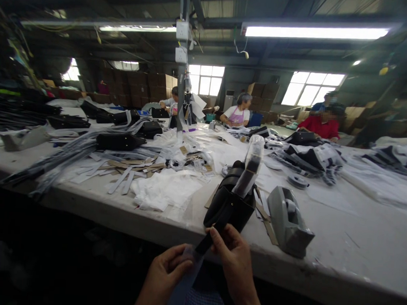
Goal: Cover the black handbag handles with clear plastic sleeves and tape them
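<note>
A black handbag (pixel 218 208) stands at the table's front edge, with a black strap (pixel 204 244) running from it down toward me. My right hand (pixel 234 256) pinches the strap between thumb and fingers just below the bag. My left hand (pixel 170 271) is closed on a thin see-through plastic sleeve (pixel 191 261) around the strap's lower end. Out of the bag's top rises a plastic-wrapped bundle (pixel 251 166), dark at its lower part. Whatever lies inside the bag is hidden.
A grey tape dispenser (pixel 290 225) stands right of the bag. Left are white sheets (pixel 167 189), paper strips (pixel 129 176) and plastic-wrapped straps (pixel 70 152). More black bags (pixel 120 142) lie behind. A post (pixel 181 87) rises mid-table. Several people (pixel 238 113) work across the table.
</note>
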`<action>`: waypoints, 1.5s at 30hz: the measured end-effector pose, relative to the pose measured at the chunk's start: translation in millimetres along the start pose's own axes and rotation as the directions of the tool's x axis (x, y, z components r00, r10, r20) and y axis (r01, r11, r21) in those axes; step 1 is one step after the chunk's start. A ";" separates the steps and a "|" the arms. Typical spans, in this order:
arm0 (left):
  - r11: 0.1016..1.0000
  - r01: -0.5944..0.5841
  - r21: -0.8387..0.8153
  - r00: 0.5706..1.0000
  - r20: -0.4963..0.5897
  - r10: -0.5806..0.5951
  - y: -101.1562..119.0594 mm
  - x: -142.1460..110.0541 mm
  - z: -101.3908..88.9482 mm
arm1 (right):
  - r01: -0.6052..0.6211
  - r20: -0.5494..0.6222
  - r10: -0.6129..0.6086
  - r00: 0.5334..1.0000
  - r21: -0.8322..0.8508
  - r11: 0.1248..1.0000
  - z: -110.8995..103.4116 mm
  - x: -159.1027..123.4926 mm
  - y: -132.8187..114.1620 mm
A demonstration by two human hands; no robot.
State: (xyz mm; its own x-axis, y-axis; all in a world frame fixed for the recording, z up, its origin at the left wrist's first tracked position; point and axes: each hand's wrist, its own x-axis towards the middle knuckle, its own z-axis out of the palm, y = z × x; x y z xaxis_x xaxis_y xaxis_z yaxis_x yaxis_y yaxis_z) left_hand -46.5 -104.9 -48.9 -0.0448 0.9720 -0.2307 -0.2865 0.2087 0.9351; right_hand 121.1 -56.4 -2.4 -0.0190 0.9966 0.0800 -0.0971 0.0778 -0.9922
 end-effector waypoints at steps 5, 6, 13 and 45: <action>0.999 0.001 -0.050 0.998 0.066 0.002 15.7 0.8 17.6 | -0.014 0.015 0.015 1.000 -0.024 1.000 -1.4 1.2 3.5; 0.999 -0.011 -0.048 0.998 0.062 0.014 18.3 2.8 22.1 | -0.013 0.010 0.014 1.000 -0.042 0.999 -2.8 1.5 4.0; 0.992 -0.099 -0.072 0.991 0.078 0.105 33.6 34.7 61.6 | 0.036 -0.129 -0.066 0.989 -0.224 0.974 -25.7 1.3 6.1; 0.839 -0.503 0.208 0.848 -0.070 0.526 36.5 62.2 85.8 | -0.035 -0.271 -0.087 0.959 -0.414 0.909 -13.3 38.2 -25.9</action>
State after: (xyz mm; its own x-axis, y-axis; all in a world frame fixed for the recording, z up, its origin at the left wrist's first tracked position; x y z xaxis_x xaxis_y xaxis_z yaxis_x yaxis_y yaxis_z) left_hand 22.3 -27.6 -6.1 -0.2553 0.9262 0.2773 -0.0189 -0.2916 0.9564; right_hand 136.1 -20.1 25.1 0.2597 0.9560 0.1369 0.3247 0.0470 -0.9446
